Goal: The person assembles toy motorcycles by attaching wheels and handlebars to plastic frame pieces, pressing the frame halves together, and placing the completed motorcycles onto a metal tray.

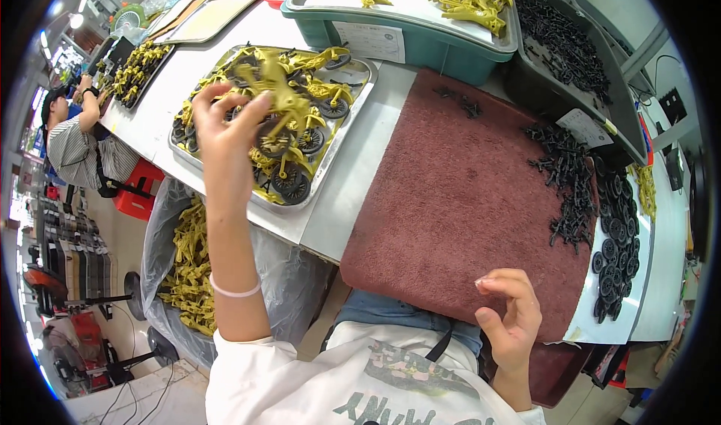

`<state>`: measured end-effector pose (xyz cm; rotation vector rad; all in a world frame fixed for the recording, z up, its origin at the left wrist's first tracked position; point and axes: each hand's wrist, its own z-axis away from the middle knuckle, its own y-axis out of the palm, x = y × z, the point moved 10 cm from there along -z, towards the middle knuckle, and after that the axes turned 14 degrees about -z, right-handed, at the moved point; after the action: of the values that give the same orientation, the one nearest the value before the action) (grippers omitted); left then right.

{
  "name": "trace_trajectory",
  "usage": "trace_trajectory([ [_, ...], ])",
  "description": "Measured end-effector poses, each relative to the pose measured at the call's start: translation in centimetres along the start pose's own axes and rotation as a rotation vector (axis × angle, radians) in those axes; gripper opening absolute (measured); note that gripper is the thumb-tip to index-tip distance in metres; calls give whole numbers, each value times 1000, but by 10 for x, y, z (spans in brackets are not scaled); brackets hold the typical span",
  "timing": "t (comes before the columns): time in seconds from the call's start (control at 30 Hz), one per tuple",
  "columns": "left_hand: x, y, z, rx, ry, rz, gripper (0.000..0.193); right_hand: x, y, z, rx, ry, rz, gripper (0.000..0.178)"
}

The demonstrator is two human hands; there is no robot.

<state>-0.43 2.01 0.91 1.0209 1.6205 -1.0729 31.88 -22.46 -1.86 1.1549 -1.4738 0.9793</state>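
My left hand (227, 128) is raised over a metal tray (353, 113). Its fingers are curled at a yellow toy motorcycle (279, 94) with a black wheel, blurred by motion. Beneath it, the tray holds several more yellow toy motorcycles (289, 181) with black spoked wheels. My right hand (512, 316) hovers over the near right part of a dark red towel (466, 200). Those fingers are bent, with a gap between thumb and forefinger, and nothing shows in them.
Small black parts (567, 188) lie piled on the towel's right side, beside black wheels (616, 233). Behind stand a green bin (443, 53) and a dark bin (526, 87). A plastic-lined container of yellow parts (188, 267) stands below left. Another person (82, 136) sits far left.
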Motion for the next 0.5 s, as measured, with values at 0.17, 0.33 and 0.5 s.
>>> trace_trajectory([
  [0.17, -24, 57, 3, 19, 369, -884, 32, 10, 6, -3, 85, -33, 30, 24],
  [0.33, -17, 70, 15, -77, 476, -1514, 16, 4, -9, 2, 49, -18, 32, 22],
  [0.5, -51, 81, -9, 33, 394, -1656, 28, 2, -27, 2, -6, -31, 77, 20],
])
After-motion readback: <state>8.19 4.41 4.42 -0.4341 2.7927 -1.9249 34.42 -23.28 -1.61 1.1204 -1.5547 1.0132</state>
